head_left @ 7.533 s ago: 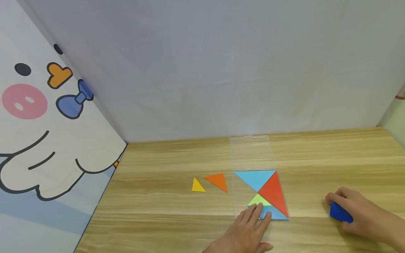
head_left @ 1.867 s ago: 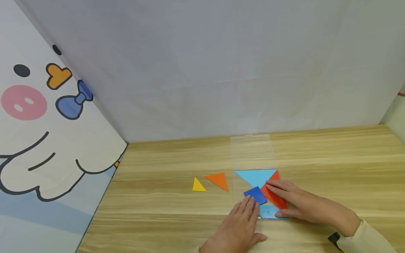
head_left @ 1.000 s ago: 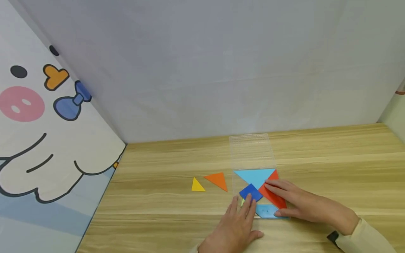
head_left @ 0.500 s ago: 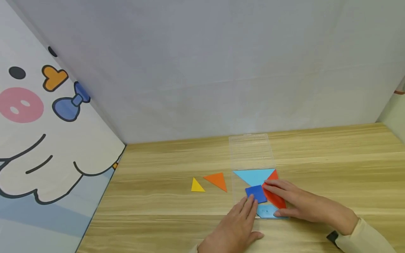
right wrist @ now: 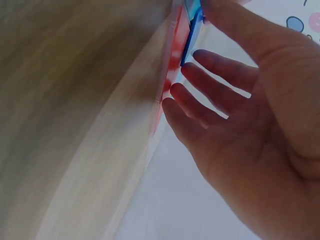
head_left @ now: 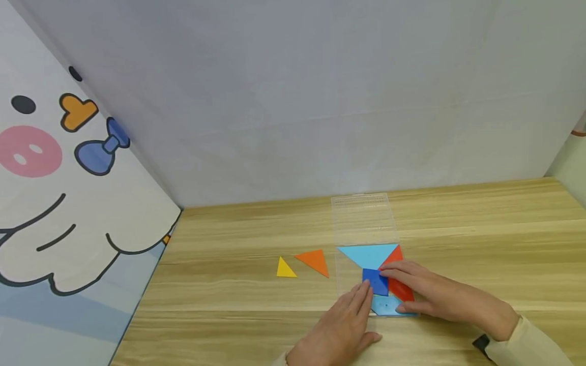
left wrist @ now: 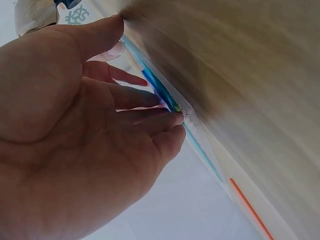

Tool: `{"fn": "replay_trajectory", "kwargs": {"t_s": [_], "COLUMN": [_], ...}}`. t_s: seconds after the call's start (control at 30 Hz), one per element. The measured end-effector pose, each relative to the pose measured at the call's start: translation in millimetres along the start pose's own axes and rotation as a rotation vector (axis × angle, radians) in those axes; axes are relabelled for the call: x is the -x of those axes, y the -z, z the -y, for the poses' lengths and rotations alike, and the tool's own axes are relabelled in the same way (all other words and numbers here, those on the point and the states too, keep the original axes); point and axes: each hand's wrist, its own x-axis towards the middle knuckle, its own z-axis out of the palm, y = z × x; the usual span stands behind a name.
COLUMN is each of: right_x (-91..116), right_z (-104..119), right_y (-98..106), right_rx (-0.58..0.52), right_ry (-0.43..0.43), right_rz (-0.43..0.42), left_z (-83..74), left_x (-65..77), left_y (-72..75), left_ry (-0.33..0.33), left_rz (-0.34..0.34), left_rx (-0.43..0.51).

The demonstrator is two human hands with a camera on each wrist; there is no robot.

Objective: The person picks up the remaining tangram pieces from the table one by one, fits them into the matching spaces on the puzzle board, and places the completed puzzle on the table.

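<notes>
A dark blue square tangram piece lies among other pieces in a shallow clear tray, its corner at the red triangle. My left hand touches its left edge with nearly straight fingertips. My right hand spreads over the red triangle, index fingertip at the square's edge and thumb on the lower light blue piece. A light blue triangle fills the tray's top. The green triangle is hidden in the head view. Both wrist views show extended fingers against the pieces, seen edge-on.
Left of the tray, an orange triangle and a yellow triangle lie on the wooden table. The tray's clear lid is folded back behind it. A pale wall stands at the rear, and a cartoon-printed panel at the left.
The blue square, earlier in my right hand off to the right, now lies over the tray. In the last second it has turned and slid right, against the red triangle, under my left fingertips.
</notes>
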Motion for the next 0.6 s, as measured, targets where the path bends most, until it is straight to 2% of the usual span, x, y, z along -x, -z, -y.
{"fn": "replay_trajectory", "kwargs": {"t_s": [0.1, 0.23, 0.37, 0.5, 0.6], "right_x": [-0.2, 0.8, 1.1, 0.3, 0.5], "right_z": [0.2, -0.9, -2.4, -2.7, -1.6], "right_y": [-0.3, -0.8, -1.7, -2.9, -3.5], "right_rx": [-0.001, -0.008, 0.006, 0.032, 0.041], "right_ry": [0.005, 0.010, 0.025, 0.045, 0.036], "right_rz": [-0.003, 0.001, 0.019, 0.032, 0.040], "left_z": [1.1, 2.1, 2.0, -0.3, -1.6], "left_x": [0.3, 1.0, 0.3, 0.2, 0.5], "left_y": [-0.2, -1.0, -1.1, 0.9, 3.3], "left_ry": [-0.012, -0.051, -0.063, -0.039, -0.024], "left_rz": [-0.023, -0.068, -0.077, -0.041, 0.011], "left_rx": [0.028, 0.018, -0.066, -0.104, -0.036]}}
